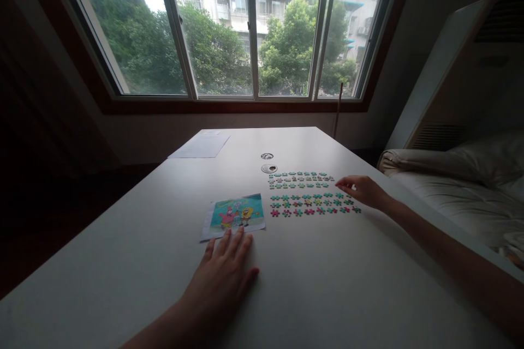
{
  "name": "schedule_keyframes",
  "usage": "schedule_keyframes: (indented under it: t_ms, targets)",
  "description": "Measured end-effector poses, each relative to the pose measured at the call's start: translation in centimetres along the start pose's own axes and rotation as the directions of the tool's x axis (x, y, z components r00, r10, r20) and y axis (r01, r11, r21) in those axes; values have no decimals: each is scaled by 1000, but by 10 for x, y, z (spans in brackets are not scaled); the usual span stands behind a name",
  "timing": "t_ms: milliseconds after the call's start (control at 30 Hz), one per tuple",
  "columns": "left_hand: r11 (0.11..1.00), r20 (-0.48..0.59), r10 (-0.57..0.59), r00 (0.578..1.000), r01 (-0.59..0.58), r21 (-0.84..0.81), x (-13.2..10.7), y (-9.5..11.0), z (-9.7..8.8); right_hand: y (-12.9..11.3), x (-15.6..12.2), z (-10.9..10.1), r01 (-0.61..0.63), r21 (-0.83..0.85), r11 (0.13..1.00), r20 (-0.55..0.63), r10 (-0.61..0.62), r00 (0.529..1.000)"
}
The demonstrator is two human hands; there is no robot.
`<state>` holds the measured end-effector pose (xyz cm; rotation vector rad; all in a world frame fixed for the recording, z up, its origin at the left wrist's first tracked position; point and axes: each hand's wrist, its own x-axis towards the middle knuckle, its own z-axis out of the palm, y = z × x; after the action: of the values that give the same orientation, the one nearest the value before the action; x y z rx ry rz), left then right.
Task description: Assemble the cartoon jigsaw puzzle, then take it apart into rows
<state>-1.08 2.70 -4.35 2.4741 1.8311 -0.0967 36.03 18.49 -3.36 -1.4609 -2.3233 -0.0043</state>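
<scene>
My left hand [223, 272] lies flat on the white table [123, 262], fingers stretched out, fingertips at the near edge of a cartoon picture card [235, 215]. To the right of the card, several small jigsaw pieces [311, 196] lie spread in neat rows, teal, pink and grey. My right hand [362, 190] hovers at the right end of those rows, fingers curled and pinched together over the pieces; whether a piece is between them is too small to tell.
A sheet of paper [200, 146] lies at the table's far left. Two round cable holes [268, 162] sit beyond the pieces. A bed with white bedding [450, 180] stands to the right. A large window [249, 27] faces trees and buildings.
</scene>
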Motion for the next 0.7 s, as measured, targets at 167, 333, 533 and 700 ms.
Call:
schedule_keyframes:
  t_ms: [167, 333, 533, 700]
  targets:
    - [998, -8, 64, 998, -64, -23, 2, 2, -3, -8, 46, 13, -12, -92, 996, 116, 23, 993]
    - [997, -13, 77, 997, -77, -3, 4, -1, -1, -8, 93, 32, -49, -127, 991, 161, 70, 985]
    - [998, -9, 69, 998, -69, -5, 6, -3, -3, -13, 126, 46, -90, -149, 985, 240, 124, 963]
    - [998, 9, 57, 998, -57, -17, 8, -3, -3, -9, 141, 54, -120, -129, 984, 314, 155, 937]
